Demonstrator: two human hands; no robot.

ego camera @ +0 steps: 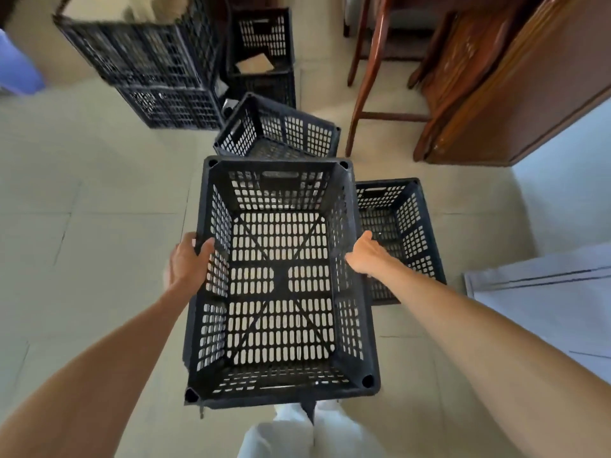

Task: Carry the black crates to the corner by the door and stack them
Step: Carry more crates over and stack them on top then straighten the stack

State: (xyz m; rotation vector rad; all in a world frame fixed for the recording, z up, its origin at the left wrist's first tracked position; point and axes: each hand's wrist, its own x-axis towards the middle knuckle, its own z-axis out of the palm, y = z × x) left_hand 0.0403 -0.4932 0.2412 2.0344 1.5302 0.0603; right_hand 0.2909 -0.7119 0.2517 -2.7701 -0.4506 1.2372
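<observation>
I have a black perforated plastic crate (281, 279) held open-side up in front of me, above the pale tiled floor (82, 200). My left hand (186, 262) closes its grip over the left rim, thumb inside the wall. My right hand (365, 254) lies against the right rim; its fingers are hidden, so I cannot tell how closed that grip is. A second black crate (401, 226) sits on the floor just right, another (277, 132) tilts ahead, near stacked crates (155, 71) and a wooden chair (370, 81)
</observation>
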